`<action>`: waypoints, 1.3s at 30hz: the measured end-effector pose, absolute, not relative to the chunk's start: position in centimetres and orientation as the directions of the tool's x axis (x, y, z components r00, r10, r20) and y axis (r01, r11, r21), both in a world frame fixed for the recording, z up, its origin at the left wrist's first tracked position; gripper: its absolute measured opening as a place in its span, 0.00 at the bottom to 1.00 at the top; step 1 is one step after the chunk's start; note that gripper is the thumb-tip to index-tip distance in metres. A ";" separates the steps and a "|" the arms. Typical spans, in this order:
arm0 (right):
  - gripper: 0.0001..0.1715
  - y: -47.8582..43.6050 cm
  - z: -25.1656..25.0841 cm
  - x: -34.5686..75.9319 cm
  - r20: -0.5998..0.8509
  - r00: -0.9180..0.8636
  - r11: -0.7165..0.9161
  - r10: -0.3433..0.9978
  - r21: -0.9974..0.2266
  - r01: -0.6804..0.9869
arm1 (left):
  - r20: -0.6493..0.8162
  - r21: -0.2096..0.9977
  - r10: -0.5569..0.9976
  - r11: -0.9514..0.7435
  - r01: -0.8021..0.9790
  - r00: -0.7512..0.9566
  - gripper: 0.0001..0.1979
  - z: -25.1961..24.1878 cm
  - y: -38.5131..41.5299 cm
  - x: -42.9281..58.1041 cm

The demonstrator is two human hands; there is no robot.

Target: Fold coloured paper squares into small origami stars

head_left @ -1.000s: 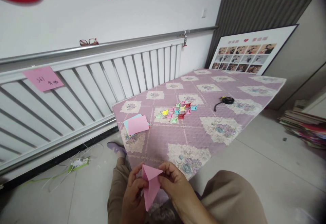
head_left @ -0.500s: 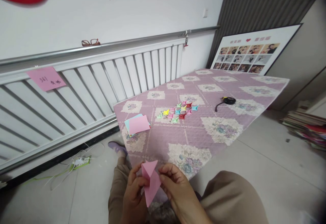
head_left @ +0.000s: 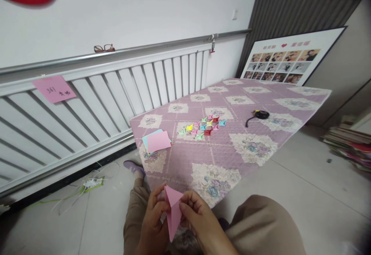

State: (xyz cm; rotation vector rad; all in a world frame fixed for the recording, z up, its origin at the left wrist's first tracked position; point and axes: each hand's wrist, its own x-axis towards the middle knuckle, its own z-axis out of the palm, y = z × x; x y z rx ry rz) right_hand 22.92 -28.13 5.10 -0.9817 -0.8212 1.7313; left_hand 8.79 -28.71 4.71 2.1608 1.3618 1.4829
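Note:
A pink sheet of paper (head_left: 173, 208), partly folded into a pointed shape, is held low in front of me above my lap. My left hand (head_left: 153, 220) pinches its left edge with closed fingers. My right hand (head_left: 199, 222) grips its right side, thumb and fingers pressed on the fold. On the pink flowered cloth (head_left: 232, 146) beyond my hands lies a small stack of pink and blue paper squares (head_left: 156, 141). Further back sits a cluster of several small folded pieces in mixed colours (head_left: 203, 126).
A black cord with a yellow bit (head_left: 257, 115) lies on the cloth to the right. A white slatted radiator cover (head_left: 87, 104) carries a pink note (head_left: 53, 88) and glasses (head_left: 103, 48). A photo board (head_left: 286, 59) leans at the back; stacked books (head_left: 348, 146) lie on the floor.
The upper flap of the pink paper has been folded narrower and my hands have drawn closer together. The view has shifted slightly.

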 end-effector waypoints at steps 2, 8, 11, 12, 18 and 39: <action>0.10 -28.0 4.7 23.4 -0.129 -0.156 -0.159 0.979 -0.966 -0.203 | 0.626 0.602 0.773 -0.559 0.570 0.098 0.07 4.8 -28.6 8.7; 0.25 -27.5 5.5 26.0 0.438 -0.132 0.446 0.889 -0.767 0.460 | 0.561 0.638 0.799 -0.584 0.502 0.218 0.05 5.0 -28.1 8.2; 0.17 -27.1 6.7 26.6 0.538 -0.332 0.622 0.775 -0.554 0.553 | 0.537 0.651 0.806 -0.584 0.485 0.251 0.06 4.9 -28.0 8.1; 0.14 -27.1 7.0 26.6 0.532 -0.374 0.643 0.760 -0.531 0.552 | 0.526 0.656 0.810 -0.581 0.481 0.260 0.06 4.9 -27.9 8.0; 0.13 -27.7 7.1 26.2 0.414 -0.465 0.613 0.783 -0.640 0.463 | 0.479 0.688 0.828 -0.560 0.460 0.292 0.06 5.5 -27.9 8.0; 0.14 -26.0 10.8 27.6 0.173 -0.707 0.623 0.686 -0.641 0.448 | 0.213 0.869 0.745 -0.440 0.226 0.632 0.13 10.6 -27.4 6.7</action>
